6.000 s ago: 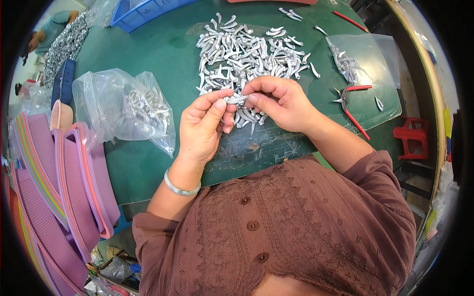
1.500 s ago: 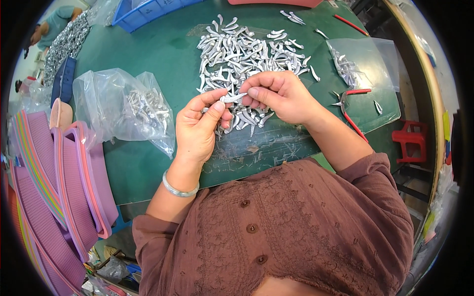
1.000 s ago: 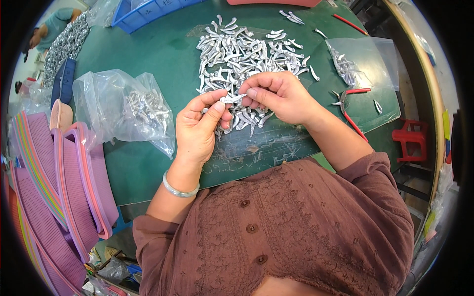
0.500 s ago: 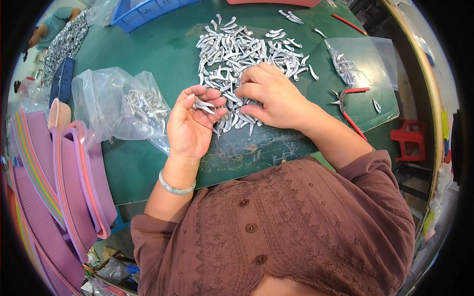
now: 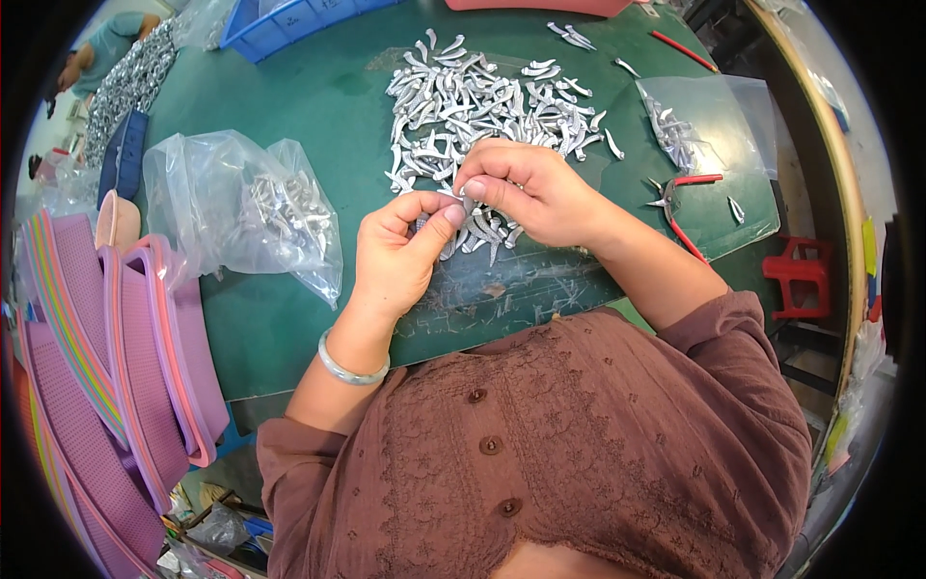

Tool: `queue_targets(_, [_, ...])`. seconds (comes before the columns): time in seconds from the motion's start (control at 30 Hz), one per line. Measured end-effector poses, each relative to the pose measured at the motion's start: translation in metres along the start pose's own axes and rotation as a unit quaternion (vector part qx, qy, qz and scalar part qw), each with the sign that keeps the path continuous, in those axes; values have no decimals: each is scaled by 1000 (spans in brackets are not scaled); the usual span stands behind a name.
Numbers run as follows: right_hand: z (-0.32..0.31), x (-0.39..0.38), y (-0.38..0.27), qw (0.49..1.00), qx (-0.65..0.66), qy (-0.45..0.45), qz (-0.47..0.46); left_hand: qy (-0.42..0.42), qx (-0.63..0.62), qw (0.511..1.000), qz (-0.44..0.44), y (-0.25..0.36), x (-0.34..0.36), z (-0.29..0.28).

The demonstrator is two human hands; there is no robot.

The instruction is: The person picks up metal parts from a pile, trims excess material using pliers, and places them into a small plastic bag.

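Our left hand (image 5: 400,253) and right hand (image 5: 529,190) pinch one small metal clip (image 5: 461,200) together above the clip pile (image 5: 482,101) on the green table (image 5: 318,106).

On the green worktable (image 5: 318,116) there are two clear plastic bags of small metal pieces (image 5: 246,207) (image 5: 690,121), one loose pile of silver metal clips too many to count (image 5: 482,106), one red-handled pliers (image 5: 680,207), and one blue plastic crate (image 5: 289,14).

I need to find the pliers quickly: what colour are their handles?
Red, on the pliers right of the right hand, in the head view.
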State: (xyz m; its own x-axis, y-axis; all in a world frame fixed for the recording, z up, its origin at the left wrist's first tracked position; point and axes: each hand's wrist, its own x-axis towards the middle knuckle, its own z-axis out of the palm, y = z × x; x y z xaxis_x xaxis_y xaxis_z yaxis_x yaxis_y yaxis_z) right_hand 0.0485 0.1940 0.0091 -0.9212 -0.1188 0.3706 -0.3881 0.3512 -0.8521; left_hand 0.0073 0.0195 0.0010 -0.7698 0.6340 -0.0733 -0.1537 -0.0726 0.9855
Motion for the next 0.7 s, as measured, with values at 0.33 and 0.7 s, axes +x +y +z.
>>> queue_targets(0.33, [0, 0, -6, 974, 180, -61, 123, -39, -14, 999, -25, 2, -6, 4])
queue_targets(0.7, [-1, -3, -2, 980, 177, -59, 77, 47, 120, 985, 114, -7, -5, 6])
